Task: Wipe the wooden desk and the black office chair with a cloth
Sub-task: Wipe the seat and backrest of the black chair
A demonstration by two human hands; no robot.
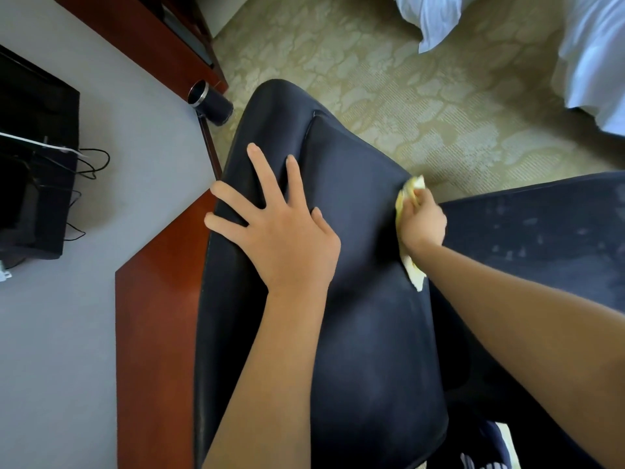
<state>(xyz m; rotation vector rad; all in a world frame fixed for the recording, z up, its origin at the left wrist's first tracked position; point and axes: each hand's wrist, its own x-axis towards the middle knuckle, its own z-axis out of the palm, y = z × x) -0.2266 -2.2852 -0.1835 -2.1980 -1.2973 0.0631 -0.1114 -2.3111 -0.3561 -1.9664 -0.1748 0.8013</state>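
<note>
The black office chair (pixel 355 319) fills the middle of the head view, its padded back seen from above. My left hand (pixel 280 228) lies flat on the chair's padding with fingers spread. My right hand (pixel 422 221) grips a yellow cloth (pixel 411 265) and presses it against the right edge of the chair's back. The wooden desk (pixel 152 299) runs along the left, with a reddish-brown edge and a grey top.
A black device (pixel 33 157) with several cables sits on the desk's grey top. A dark cylindrical bin (pixel 211 103) stands on the patterned carpet (pixel 422 89) by the desk. White bedding (pixel 575 45) hangs at the top right. My dark trouser leg (pixel 541 231) is at right.
</note>
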